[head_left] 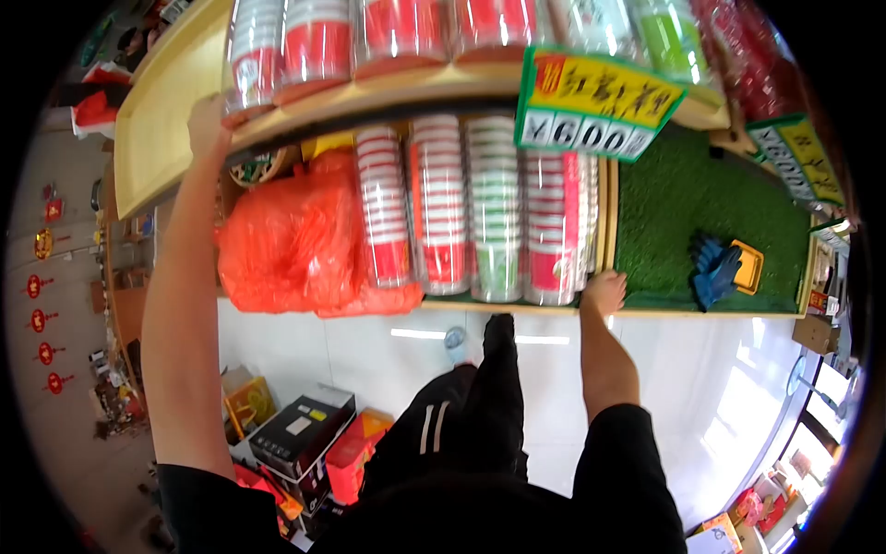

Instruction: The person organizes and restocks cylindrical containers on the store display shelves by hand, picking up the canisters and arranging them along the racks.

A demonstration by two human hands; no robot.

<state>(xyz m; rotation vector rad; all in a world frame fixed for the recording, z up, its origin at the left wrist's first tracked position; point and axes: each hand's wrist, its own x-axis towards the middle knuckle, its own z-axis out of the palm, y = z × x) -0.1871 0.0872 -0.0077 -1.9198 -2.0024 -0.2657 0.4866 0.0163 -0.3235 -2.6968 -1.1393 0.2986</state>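
My left hand (209, 127) is at the upper shelf's front edge, beside the leftmost sleeve of stacked paper cups (254, 65); its fingers are too blurred to read. At the lower shelf's front edge (646, 312), my right hand (604, 292) is closed over the wood next to the divider (607, 217). Just left of it stand clear sleeves of red-and-white cups (551, 235) and green-and-white cups (494, 212). A red plastic bag (291, 240), its contents hidden, lies at the left end of that shelf.
A yellow price sign (598, 102) hangs over the lower shelf. Blue gloves (714, 270) and a small orange tray (749, 266) lie on green matting (706, 198) at the right. A black box (303, 434) and red packages (355, 457) are on the floor, left of my legs.
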